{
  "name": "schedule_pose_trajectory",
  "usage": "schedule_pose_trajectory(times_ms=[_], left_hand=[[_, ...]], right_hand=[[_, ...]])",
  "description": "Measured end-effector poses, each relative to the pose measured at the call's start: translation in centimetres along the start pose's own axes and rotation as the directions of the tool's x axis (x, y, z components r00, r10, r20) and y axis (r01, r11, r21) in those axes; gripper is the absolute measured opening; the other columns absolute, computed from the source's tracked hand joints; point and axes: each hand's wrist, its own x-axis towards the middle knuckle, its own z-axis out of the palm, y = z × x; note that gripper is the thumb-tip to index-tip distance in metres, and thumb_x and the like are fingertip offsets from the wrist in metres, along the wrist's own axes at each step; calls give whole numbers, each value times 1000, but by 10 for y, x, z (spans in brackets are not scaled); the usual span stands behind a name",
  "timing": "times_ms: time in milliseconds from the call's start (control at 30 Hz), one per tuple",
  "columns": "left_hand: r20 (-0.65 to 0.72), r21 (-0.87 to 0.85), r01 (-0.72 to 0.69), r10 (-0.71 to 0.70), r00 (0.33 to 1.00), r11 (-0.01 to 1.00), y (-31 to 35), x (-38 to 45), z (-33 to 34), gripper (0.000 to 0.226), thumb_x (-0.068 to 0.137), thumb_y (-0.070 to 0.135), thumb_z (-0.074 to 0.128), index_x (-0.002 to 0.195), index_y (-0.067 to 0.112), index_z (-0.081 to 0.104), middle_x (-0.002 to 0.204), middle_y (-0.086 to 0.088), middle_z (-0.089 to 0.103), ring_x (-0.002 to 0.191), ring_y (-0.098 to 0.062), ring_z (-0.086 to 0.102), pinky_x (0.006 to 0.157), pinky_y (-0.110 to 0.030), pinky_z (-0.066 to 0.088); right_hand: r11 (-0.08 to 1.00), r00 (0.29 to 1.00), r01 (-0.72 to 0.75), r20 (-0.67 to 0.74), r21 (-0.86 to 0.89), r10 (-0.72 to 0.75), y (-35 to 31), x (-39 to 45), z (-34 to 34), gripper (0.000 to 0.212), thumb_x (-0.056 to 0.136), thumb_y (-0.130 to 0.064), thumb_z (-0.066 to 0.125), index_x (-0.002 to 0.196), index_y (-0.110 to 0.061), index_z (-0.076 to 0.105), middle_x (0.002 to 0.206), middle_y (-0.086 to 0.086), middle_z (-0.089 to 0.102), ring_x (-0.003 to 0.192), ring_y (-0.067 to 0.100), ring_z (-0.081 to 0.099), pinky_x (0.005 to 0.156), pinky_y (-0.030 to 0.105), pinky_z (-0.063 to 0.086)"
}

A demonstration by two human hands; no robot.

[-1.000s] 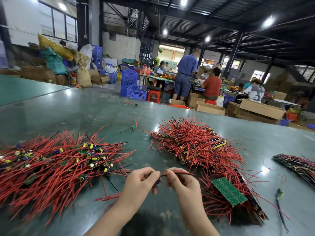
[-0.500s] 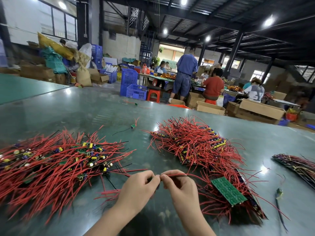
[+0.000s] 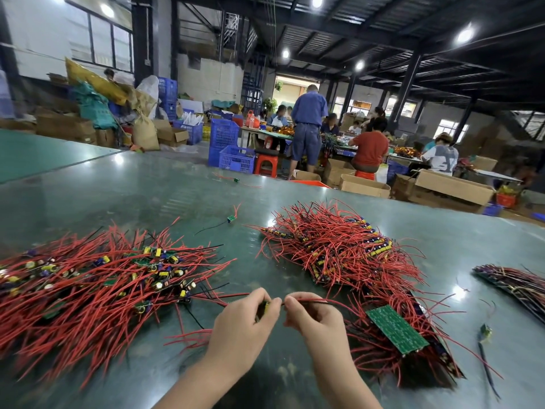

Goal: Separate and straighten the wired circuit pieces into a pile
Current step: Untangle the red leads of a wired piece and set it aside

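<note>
1. The table [image 3: 147, 196] is a smooth, glossy grey-green sheet that mirrors the ceiling lamps.
2. On its left lies a broad, flat pile [image 3: 97, 278] of thin red wires, mostly running one way, with small green boards and yellow and purple cylindrical parts among them.
3. To the right of centre sits a tangled heap [image 3: 333, 246] of the same red wires, curling in all directions.
4. A flat green circuit board [image 3: 396, 329], rectangular and dotted with solder points, lies tilted on a darker bundle of wires near the right hand.
5. The left hand [image 3: 241, 329] has its fingers curled, thumb and forefinger pinching a small yellowish circuit piece [image 3: 266, 307].
6. The right hand [image 3: 318, 320] is just beside it, fingertips nearly touching the left; its thumb and forefinger pinch the thin red wire [image 3: 321, 301] that runs from that piece away to the right.
7. Both hands hold the piece above the table, between the two piles.
8. A striped bundle [image 3: 516, 283] lies at the far right edge.
</note>
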Motion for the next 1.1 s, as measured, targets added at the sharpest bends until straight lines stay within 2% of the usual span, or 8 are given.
schedule_pose_trajectory(times_ms=[100, 300, 400, 533, 633, 800, 900, 1100], left_hand=[[12, 4, -52, 52, 999, 999, 0, -1, -2, 31, 94, 43, 43, 68, 27, 42, 49, 14, 49, 66, -9, 49, 52, -19, 29], [82, 12, -98, 97, 992, 995, 1, -1, -2, 29, 94, 47, 37, 73, 29, 44, 60, 37, 51, 80, -4, 50, 55, -24, 25], [40, 74, -104, 102, 994, 992, 0, -5, 0, 34, 91, 55, 30, 78, 28, 48, 52, 14, 50, 76, -12, 53, 57, -28, 26], [4, 266, -136, 140, 990, 954, -1, -7, 2, 42, 88, 59, 22, 83, 28, 49, 60, 6, 55, 71, -16, 59, 56, -28, 25], [49, 409, -207, 205, 978, 889, -3, -6, 4, 28, 90, 46, 49, 71, 25, 52, 51, 6, 57, 49, -13, 57, 45, -24, 23], [46, 507, -251, 265, 963, 824, -4, -3, 2, 27, 78, 39, 66, 64, 23, 50, 41, 5, 51, 35, -12, 51, 38, -20, 20], [56, 530, -224, 229, 972, 818, -6, -3, 3, 26, 85, 42, 60, 68, 23, 52, 47, 3, 56, 42, -15, 56, 39, -23, 29], [67, 519, -166, 154, 986, 838, -10, -8, 10, 40, 94, 58, 18, 96, 28, 45, 86, 6, 65, 84, -14, 62, 62, -29, 32]], right_hand=[[930, 986, -165, 62, 327, 153, 4, 0, 6, 16, 83, -3, 64, 71, -8, 73, 67, 7, 68, 64, 12, 62, 62, 20, 53], [905, 984, -175, 43, 389, 171, 4, 0, 7, 20, 84, -2, 63, 69, -9, 74, 66, 8, 66, 61, 12, 60, 62, 21, 53], [934, 988, -149, 19, 325, 150, 2, -2, 5, 16, 84, 1, 63, 71, -7, 69, 63, 7, 65, 57, 11, 58, 59, 19, 51], [999, 998, -50, -34, 0, 50, 0, -2, -1, 18, 83, 0, 66, 70, -12, 68, 62, 4, 68, 57, 9, 61, 62, 24, 52], [993, 998, -37, -58, -108, 31, 1, -2, -2, 19, 82, -2, 67, 68, -15, 69, 64, 2, 70, 56, 6, 62, 64, 26, 53], [987, 989, -143, -38, 66, 146, 4, -3, 4, 9, 85, -5, 65, 79, -10, 70, 64, 2, 70, 56, 6, 61, 59, 21, 52], [984, 987, -152, -38, 89, 156, 4, -2, 3, 12, 86, -2, 64, 78, -9, 69, 63, 2, 70, 54, 6, 61, 56, 20, 52], [987, 993, 27, -108, -159, -45, 5, -3, 3, 24, 82, 3, 64, 70, -18, 66, 59, -6, 68, 51, 2, 59, 56, 13, 47]])
